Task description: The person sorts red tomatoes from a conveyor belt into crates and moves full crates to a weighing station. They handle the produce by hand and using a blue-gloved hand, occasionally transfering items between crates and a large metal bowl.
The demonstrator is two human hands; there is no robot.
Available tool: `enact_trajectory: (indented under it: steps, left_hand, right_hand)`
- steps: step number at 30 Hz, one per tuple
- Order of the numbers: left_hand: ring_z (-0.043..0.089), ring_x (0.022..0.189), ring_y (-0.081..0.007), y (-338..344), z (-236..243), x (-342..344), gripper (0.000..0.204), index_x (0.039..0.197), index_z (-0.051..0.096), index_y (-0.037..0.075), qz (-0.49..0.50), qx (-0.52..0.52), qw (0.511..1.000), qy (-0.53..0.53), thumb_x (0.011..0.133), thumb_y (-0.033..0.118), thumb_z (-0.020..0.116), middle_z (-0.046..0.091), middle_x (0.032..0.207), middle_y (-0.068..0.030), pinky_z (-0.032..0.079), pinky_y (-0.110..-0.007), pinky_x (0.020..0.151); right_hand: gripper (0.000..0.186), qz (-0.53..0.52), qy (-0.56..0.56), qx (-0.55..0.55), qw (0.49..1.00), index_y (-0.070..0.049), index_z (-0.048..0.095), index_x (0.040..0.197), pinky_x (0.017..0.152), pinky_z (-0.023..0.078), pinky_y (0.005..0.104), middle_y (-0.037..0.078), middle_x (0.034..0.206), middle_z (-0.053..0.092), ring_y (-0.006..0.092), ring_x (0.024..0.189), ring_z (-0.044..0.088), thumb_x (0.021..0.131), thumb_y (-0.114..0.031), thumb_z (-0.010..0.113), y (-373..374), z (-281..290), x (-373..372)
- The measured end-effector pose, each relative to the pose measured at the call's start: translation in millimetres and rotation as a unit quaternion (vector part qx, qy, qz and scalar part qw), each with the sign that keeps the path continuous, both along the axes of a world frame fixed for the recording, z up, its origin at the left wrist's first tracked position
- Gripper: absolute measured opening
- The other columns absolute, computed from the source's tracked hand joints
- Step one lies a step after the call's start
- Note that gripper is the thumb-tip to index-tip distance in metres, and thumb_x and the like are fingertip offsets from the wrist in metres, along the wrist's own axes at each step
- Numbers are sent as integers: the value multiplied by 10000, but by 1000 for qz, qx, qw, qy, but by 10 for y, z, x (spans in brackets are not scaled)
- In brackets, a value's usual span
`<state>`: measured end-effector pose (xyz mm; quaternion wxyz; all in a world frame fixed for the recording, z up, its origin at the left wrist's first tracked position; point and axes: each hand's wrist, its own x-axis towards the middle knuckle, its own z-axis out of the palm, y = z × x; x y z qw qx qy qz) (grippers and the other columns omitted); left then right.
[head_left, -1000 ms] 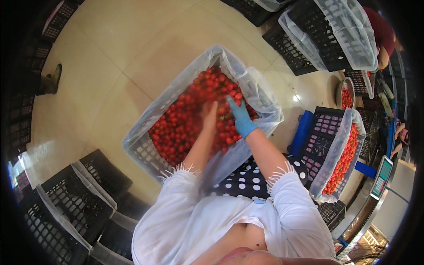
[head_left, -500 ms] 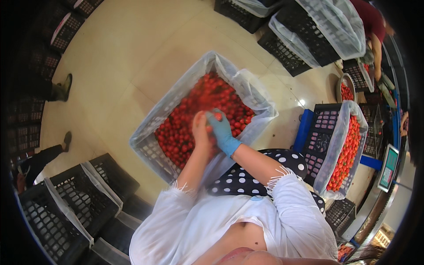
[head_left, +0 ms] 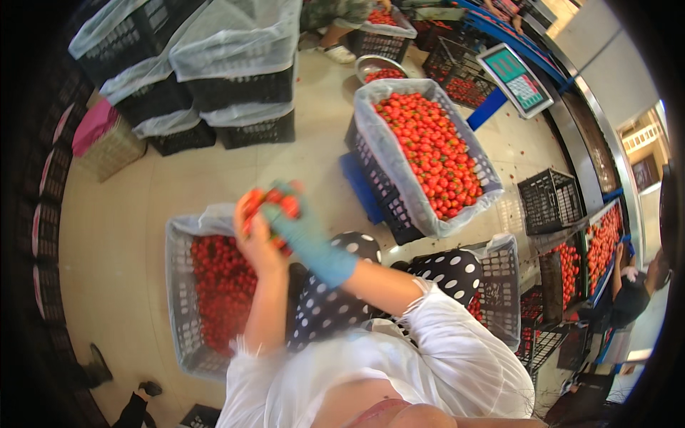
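tomatoes: we note smooth, glossy red skins, blurred
right hand: matt blue rubber-like glove
left hand: bare
near crate: we see grey plastic lattice with a thin translucent film liner
floor: smooth, slightly shiny beige
far bowl: shiny metal

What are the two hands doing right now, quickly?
Left hand: bare, cupped around a heap of small red tomatoes.
Right hand: blue-gloved, cupped around the same heap.

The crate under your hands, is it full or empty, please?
Partly full: the crate holds red tomatoes below its plastic-lined rim.
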<state>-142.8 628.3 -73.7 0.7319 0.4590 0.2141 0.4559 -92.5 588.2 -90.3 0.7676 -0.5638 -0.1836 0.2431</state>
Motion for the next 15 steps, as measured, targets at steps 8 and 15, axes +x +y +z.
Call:
enact_trajectory:
  steps: [8, 15]
  left_hand:
    - [448, 1099, -249, -1392, -123, 2868, 354, 1099, 580, 74, -249, -10, 969, 1, 822, 292, 602, 430, 1240, -150, 366, -341, 945]
    - [293, 1286, -308, -1062, -108, 2770, 655, 1306, 374, 6, -268, 300, 910, 102, 829, 418, 554, 329, 1366, -220, 243, -380, 1046]
  right_hand:
    - [513, -233, 64, 50, 969, -97, 462, 1208, 718, 470, 257, 57, 1041, 566, 134, 848, 555, 785, -282, 688, -1706, 464, 2351]
    - [610, -165, -21, -92, 982, -31, 425, 1292, 768, 415, 219, 56, 1080, 574, 142, 919, 537, 779, -258, 667, -2999, 245, 3047]
